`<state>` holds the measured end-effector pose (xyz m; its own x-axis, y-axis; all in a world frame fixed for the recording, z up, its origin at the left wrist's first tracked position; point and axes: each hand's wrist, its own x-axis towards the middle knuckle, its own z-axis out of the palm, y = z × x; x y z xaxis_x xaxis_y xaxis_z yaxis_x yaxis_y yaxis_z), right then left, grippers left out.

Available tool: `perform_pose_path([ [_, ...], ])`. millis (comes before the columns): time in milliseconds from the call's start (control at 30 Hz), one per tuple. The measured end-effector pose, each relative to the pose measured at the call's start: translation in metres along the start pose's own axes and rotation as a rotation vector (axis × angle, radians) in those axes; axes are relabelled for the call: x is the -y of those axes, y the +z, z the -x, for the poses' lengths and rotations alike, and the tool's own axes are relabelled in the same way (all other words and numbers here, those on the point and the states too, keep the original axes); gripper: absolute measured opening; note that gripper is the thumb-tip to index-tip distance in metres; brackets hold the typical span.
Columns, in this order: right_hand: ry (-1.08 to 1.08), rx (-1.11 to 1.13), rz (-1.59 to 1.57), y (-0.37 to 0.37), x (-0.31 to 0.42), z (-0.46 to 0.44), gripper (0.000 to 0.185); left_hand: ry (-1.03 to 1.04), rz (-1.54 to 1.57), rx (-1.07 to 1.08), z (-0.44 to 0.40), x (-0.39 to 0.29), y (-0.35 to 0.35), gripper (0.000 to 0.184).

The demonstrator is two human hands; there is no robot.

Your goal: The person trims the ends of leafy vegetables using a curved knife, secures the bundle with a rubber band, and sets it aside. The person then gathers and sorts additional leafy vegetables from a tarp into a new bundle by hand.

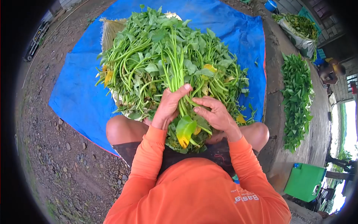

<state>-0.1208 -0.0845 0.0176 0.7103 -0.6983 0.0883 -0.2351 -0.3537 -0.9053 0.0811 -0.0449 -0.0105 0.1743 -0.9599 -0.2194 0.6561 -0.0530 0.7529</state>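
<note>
My left hand (169, 103) is closed around a bunch of water spinach stems (176, 71), its thumb lying across them. The leafy tops of the bunch point away from me over a large heap of water spinach (138, 63). My right hand (215, 114) is just to the right, thumb and fingers pinched on a single stem beside the bunch. A green leaf with a yellow tip (185, 130) hangs below my hands. More loose leaves and stems (179, 143) lie between my legs. Several yellowed leaves show in the heap.
A blue tarp (74, 89) lies under the heap, with a woven sack (111, 33) at the far left. On the concrete ledge to the right are laid-out greens (296, 97), a full sack (296, 31) and a green container (305, 182). Another person (331, 71) sits beyond.
</note>
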Motion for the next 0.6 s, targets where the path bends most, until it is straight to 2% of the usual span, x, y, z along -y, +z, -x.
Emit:
perform_pose_path([
  [100, 0.019, -0.009, 0.125, -0.003, 0.011, 0.004, 0.040, -0.012, 0.044, 0.019, -0.006, -0.004, -0.019, 0.025],
  [200, -0.112, -0.295, 0.506, -0.004, 0.002, 0.015, 0.042, 0.029, 0.071, -0.095, -0.002, -0.017, -0.013, 0.026],
  [233, -0.058, -0.312, 0.521, -0.006, -0.002, 0.019, 0.042, 0.045, 0.071, -0.116, -0.003, -0.018, -0.015, 0.026],
  [333, 0.312, -0.376, 0.174, 0.001, -0.001, 0.025, 0.040, 0.112, 0.116, -0.128, -0.007, -0.016, -0.022, 0.023],
  [367, 0.398, -0.341, 0.150, -0.001, -0.005, 0.029, 0.031, 0.130, 0.108, -0.133, -0.008, -0.015, -0.024, 0.023],
  [467, 0.363, -0.288, -0.117, 0.001, -0.021, 0.042, 0.020, 0.186, 0.090, -0.160, -0.010, -0.016, -0.023, 0.022],
  [600, 0.276, -0.335, -0.128, -0.001, -0.026, 0.066, 0.013, 0.217, 0.106, -0.250, -0.013, -0.022, -0.027, 0.021],
])
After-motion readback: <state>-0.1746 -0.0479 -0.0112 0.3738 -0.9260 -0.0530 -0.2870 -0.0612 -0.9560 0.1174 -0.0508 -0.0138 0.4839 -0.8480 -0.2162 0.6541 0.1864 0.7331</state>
